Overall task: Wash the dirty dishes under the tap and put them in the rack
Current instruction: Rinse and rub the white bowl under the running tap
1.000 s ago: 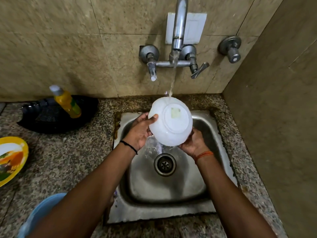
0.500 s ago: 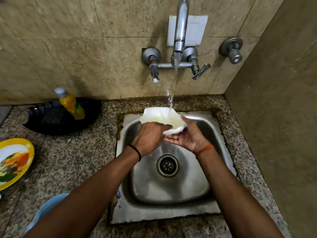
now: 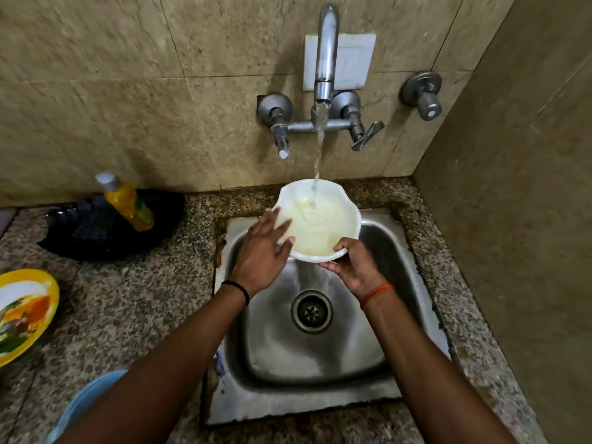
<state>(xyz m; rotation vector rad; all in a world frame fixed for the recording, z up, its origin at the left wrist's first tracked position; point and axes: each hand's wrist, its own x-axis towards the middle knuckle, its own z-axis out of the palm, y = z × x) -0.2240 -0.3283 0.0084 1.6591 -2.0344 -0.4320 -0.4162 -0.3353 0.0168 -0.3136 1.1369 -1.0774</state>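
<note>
Right hand grips the white scalloped plastic bowl's near rim, mouth up to catch the tap stream, while the flat-fingered left hand rubs inside.

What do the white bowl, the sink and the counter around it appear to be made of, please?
White bowl: probably plastic or melamine, smooth and faintly translucent with a thin wavy rim. Sink: stainless steel, brushed grey with dull reflections. Counter: polished speckled stone, likely granite.

Home kitchen — steel sink, wall tap, granite counter.
</note>
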